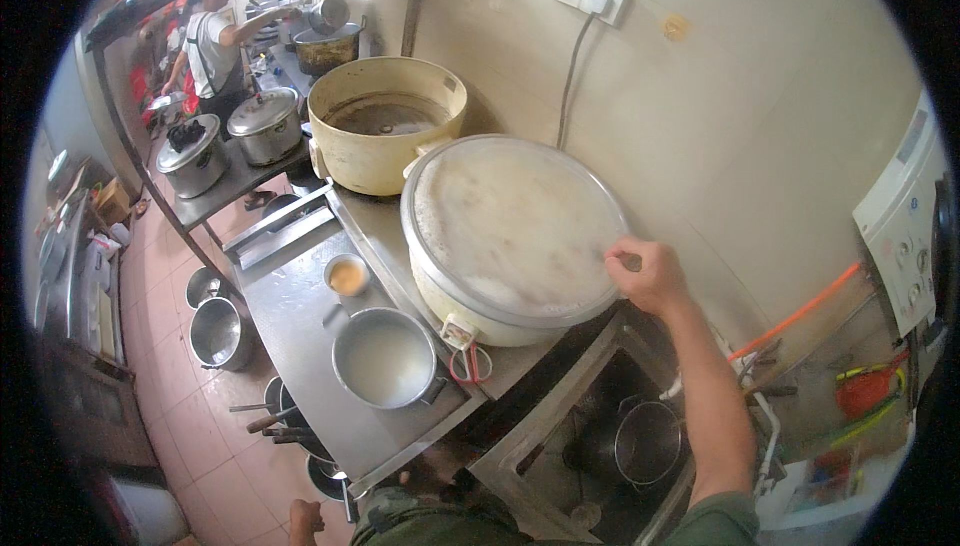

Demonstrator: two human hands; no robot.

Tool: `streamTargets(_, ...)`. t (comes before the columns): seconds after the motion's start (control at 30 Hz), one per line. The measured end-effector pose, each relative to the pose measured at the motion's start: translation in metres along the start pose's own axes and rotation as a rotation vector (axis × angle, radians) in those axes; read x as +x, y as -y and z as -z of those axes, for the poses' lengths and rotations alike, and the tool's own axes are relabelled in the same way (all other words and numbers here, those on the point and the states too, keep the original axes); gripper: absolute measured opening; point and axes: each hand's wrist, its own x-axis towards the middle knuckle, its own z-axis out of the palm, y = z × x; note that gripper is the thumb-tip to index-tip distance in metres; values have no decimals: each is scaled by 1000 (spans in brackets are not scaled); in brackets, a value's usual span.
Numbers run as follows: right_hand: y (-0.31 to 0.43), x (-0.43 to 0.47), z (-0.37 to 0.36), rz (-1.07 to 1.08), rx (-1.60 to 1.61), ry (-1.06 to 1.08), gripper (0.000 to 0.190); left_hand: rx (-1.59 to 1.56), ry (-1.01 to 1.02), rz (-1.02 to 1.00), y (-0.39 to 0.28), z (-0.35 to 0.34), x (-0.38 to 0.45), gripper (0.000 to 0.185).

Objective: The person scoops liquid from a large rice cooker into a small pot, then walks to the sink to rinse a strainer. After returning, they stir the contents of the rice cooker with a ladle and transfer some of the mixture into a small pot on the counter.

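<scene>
A large cream electric cooker point(439, 313) stands against the wall, its metal inner pot full to near the rim with cloudy, foam-edged liquid point(517, 227). My right hand point(649, 274) is at the right rim with its fingers curled in; whether it grips the rim or something small is unclear. Low at the bottom edge, my left hand point(306, 522) hangs loosely curled, with nothing visible in it. Before me on the steel counter point(289, 306) are a metal pot of whitish liquid point(384, 358) and a small bowl of orange-yellow contents point(347, 276). Red-handled scissors point(471, 364) lie beside the cooker.
Behind the cooker is a second cream one point(386, 156), lidless. Lidded pots point(262, 125) stand on a steel shelf. A person point(214, 50) tilts a pan at the back. Pots point(217, 332) sit on the tiled floor; a sink point(592, 426) with a strainer point(649, 441) is at right.
</scene>
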Motion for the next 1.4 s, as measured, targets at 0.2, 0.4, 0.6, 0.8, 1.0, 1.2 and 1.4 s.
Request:
streamTargets(0.2, 19, -25, 29, -153, 126, 12, 18, 20, -9, -26, -27, -6, -20, 23)
streamTargets(0.4, 33, -36, 46, -392, 384, 13, 18, 52, -30, -27, -43, -7, -30, 22)
streamTargets(0.6, 40, -39, 50, -419, 564, 3, 19, -72, -48, -37, -52, -12, -53, 24)
streamTargets(0.8, 46, -34, 33, -464, 698, 29, 20, -46, 10, -8, -36, -6, -32, 23)
streamTargets(1.0, 65, -24, -4, -357, 704, 81, 17, 80, 39, -103, -24, -5, -25, 23)
streamTargets(1.2, 79, -3, -43, -179, 675, 153, 13, -73, -39, -11, -47, -8, -61, 23)
streamTargets(1.4, 77, 28, -91, 250, 421, -22, 10, -102, -51, 21, -32, -6, -53, 26)
